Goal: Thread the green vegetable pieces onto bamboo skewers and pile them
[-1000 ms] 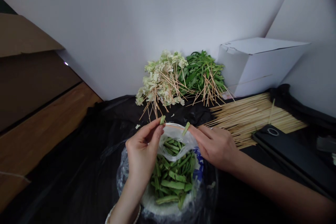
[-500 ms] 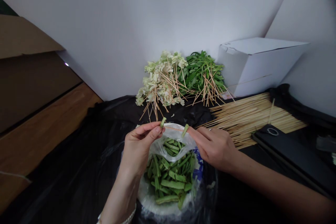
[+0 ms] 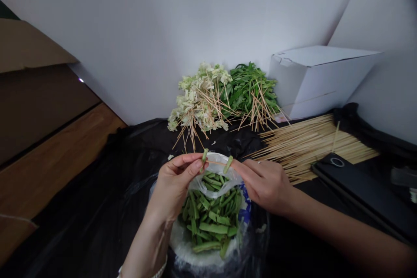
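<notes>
1. Plastic bag of green beans [image 3: 184, 252]: the landmark, its mouth open on cut pieces.
2. Left hand [image 3: 171, 180]: above the bag's far left side, thumb and forefinger pinching one green bean piece [image 3: 205, 156].
3. Bamboo skewer [image 3: 215, 163]: spans the bag's mouth between both hands, with a second bean piece [image 3: 228, 164] on it.
4. Right hand [image 3: 269, 184]: right of the bag, curled fingers closed around the skewer's other end, mostly hiding it.
5. Beyond the bag: skewered cabbage [image 3: 190, 97] and leafy greens [image 3: 246, 84].
6. Right of and beyond the bag: loose skewers [image 3: 314, 145].
</notes>
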Available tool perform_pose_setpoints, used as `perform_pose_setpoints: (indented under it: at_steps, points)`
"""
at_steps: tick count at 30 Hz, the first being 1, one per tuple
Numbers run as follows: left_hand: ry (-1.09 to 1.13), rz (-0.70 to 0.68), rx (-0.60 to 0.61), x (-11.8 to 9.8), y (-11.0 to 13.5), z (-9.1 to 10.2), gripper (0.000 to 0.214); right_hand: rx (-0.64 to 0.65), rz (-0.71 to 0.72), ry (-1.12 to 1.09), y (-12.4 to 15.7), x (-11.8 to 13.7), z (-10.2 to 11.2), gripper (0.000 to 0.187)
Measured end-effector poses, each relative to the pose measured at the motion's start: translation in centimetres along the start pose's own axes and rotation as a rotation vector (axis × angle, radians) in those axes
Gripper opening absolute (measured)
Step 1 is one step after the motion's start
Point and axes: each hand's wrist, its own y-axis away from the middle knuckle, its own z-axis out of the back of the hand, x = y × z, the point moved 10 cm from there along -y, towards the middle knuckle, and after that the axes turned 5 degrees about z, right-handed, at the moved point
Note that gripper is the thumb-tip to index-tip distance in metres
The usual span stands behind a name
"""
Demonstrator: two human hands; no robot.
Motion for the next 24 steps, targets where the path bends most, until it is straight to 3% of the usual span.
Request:
perform_pose_setpoints:
  at_steps: [7, 15, 21, 24]
  points:
    - [-0.051, 0.007, 0.007, -0.3, 0.3, -0.2, 0.027, 0.076, -0.028, -0.078, 0.3, 0.0, -1.1, 0.031]
    - [-0.06, 0.011, 0.006, 0.3, 0.2, 0.3, 0.026, -0.013, 0.059, -0.054, 0.3, 0.7, -0.3, 0.031]
    - [-0.115, 0.026, 0.083, 0.8, 0.4, -0.6, 0.02, 0.095, -0.054, -0.278, 0.4, -0.1, -1.8, 0.031]
    - [-0.116, 0.018, 0.102, 1.0, 0.5, -1.0, 0.017, 0.082, -0.061, -0.28, 0.3, -0.1, -1.7, 0.029]
